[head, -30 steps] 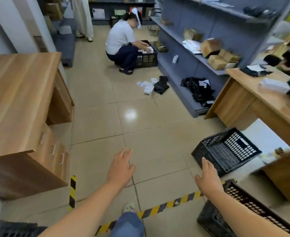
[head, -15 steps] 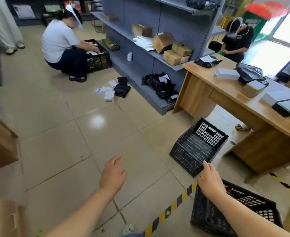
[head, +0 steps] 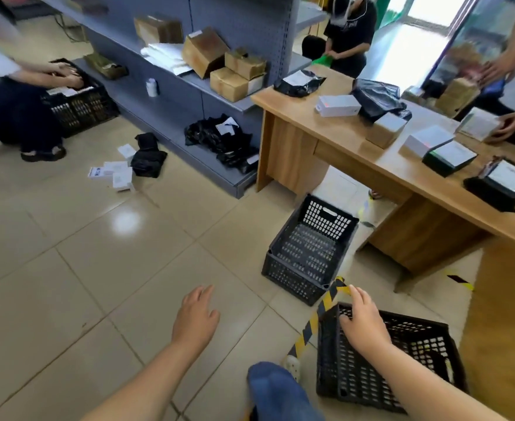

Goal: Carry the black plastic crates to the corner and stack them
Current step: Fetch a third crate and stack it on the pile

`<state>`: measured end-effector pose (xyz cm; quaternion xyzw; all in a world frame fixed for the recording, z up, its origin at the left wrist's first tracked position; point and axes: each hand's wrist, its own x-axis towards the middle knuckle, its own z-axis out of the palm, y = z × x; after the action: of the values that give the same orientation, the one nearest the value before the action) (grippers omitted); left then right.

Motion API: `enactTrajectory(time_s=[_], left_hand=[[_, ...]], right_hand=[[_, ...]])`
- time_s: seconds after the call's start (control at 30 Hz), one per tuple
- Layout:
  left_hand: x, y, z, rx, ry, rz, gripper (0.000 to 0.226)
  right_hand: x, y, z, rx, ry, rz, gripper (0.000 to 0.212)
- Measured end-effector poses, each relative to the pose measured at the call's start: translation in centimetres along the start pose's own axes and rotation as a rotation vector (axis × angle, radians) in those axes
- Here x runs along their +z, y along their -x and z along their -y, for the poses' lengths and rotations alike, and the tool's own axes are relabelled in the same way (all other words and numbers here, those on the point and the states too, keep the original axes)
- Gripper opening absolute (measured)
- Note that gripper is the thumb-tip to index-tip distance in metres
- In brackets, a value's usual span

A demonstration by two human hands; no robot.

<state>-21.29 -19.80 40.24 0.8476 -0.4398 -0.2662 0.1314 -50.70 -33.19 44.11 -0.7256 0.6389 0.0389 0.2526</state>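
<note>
1. From the head camera, my right hand (head: 364, 322) is low on the right, fingers spread and only loosely bent, lying over the near-left corner of the nearest black crate (head: 402, 363). I cannot tell whether the fingertips have hooked the rim; it looks like a hand arriving at a grip, not one already holding.
2. My left hand (head: 196, 314) hangs over bare floor tile, fingers relaxed and apart, holding nothing. It sits well to the left of that crate, so I judge it is free to come across for the opposite rim.
3. The nearest crate rests on the floor just right of my blue-trousered knee (head: 276, 387), its open top facing up, beside a strip of yellow-and-black floor tape (head: 320, 314).
4. A second black crate (head: 311, 250) stands beyond the tape, tipped so its open mouth faces me, near the leg of the wooden desk (head: 356, 153). It looks empty, so it should lift lightly and nest on another.
5. A third crate (head: 78, 101) is far left by the grey shelving (head: 195, 83); a crouching person (head: 10, 95) has both hands in it, and it holds white boxes, so I judge it is not ready to move.
6. No crate is lifted and I see no stack, so the carrying looks barely begun.
</note>
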Motion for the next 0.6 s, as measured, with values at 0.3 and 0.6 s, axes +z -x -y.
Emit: enactTrajectory(time_s=[0.3,0.6], left_hand=[[3.4,-8.7,-10.3,-0.044,0.04,0.029,0.059],[5.5,-16.4,-13.8,-0.055,0.023,0.122,0.059]], right_hand=[[-5.8,-13.0,-5.3,0.006,0.057,0.099,0.07],[-6.3,-22.0,-6.0,-0.006,0.063,0.17,0.067]])
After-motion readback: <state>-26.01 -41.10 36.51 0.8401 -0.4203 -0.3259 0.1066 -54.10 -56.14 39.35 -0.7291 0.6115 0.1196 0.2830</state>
